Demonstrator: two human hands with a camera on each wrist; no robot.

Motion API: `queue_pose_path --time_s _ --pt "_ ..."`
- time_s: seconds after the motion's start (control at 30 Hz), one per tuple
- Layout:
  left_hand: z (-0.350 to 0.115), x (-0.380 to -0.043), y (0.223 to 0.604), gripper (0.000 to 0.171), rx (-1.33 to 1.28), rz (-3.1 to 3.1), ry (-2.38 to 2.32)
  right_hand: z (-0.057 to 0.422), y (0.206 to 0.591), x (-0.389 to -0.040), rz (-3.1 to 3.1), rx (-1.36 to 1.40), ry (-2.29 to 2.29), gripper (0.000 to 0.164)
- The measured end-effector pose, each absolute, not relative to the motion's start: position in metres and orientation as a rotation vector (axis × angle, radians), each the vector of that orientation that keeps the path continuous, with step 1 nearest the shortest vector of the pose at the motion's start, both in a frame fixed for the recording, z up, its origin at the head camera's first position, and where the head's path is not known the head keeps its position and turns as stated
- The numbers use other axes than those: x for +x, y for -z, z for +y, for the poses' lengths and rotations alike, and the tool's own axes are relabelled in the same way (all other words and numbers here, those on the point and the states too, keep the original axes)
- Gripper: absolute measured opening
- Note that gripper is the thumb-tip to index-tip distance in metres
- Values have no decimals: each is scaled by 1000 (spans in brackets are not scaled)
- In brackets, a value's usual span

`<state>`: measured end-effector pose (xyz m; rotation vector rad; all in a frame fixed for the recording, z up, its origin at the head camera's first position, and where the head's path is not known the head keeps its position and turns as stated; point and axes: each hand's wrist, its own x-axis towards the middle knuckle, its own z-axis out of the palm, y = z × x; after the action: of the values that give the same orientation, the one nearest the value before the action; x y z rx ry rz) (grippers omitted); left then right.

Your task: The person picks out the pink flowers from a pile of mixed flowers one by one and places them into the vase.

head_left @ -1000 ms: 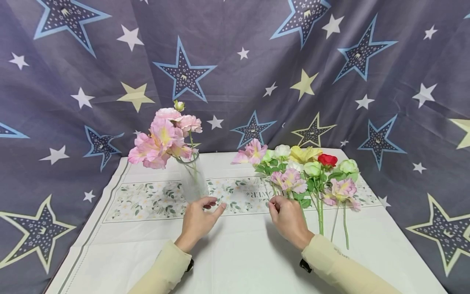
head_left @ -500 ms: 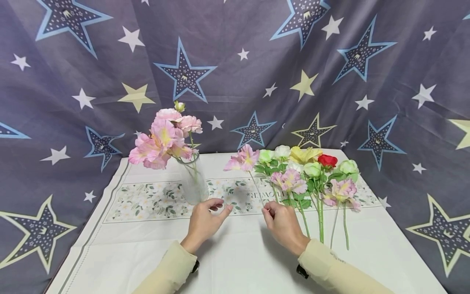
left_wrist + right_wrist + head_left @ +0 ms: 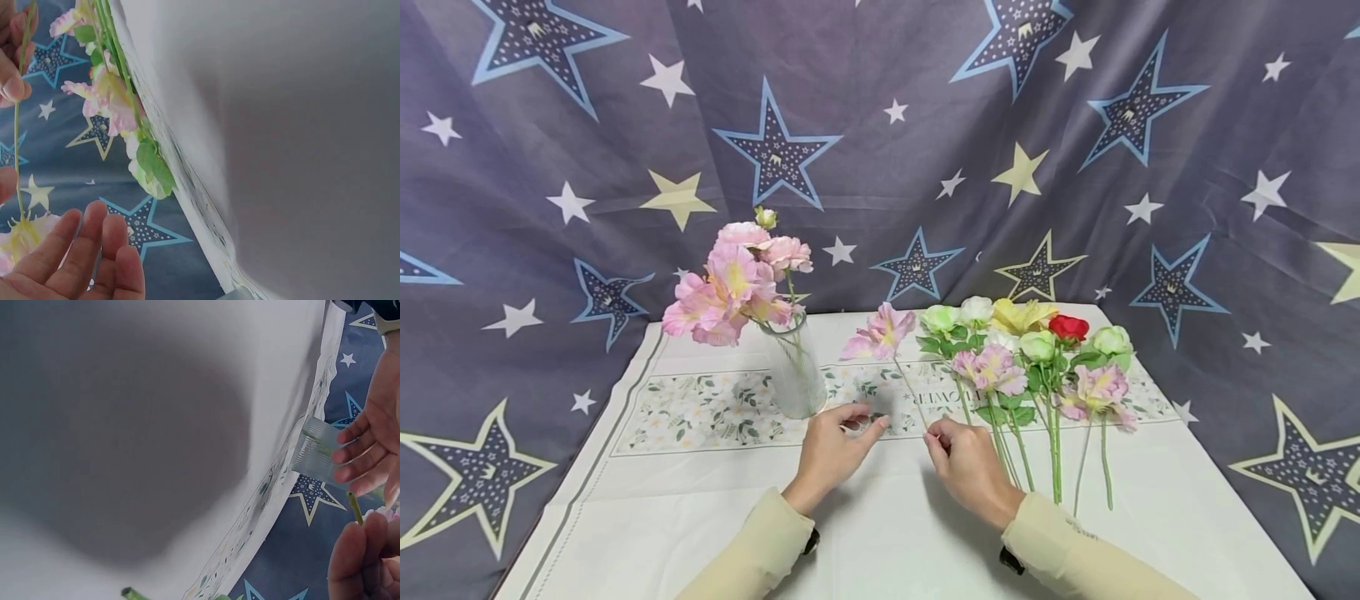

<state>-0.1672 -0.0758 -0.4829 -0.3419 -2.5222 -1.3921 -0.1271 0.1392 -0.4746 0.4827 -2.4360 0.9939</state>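
While right hand (image 3: 973, 473) pinches pink flower (image 3: 882, 332) by stem (image 3: 912, 391), left hand (image 3: 831, 454) near vase (image 3: 797, 379), fingers and thumb apart — transfer step, apparently; next likely: raise stem above vase.

Left hand (image 3: 831, 457), right hand (image 3: 973, 472): bare. Left sleeve (image 3: 748, 546), right sleeve (image 3: 1075, 550): pale cream, long; right bears small dark lettering (image 3: 1081, 525). Wristbands (image 3: 1011, 561): black.

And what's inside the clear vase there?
Green stems show through the vase, with pink flowers at its top. The stems' number and lower ends are too blurred to tell. In the right wrist view, the left hand covers part of the vase.
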Motion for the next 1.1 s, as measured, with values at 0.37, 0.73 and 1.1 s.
queue_pose_path --time_s 0.37,0.73,1.1 --pt "-63 -172 479 21 -388 -2396 1464 132 477 -124 -2450 536 -1000 16" --pt "-53 -175 473 17 -363 -2375 1560 128 478 -121 -2459 546 -975 17" --pt "-47 -176 468 17 -332 -2377 1620 127 481 -120 -2451 583 -978 17"
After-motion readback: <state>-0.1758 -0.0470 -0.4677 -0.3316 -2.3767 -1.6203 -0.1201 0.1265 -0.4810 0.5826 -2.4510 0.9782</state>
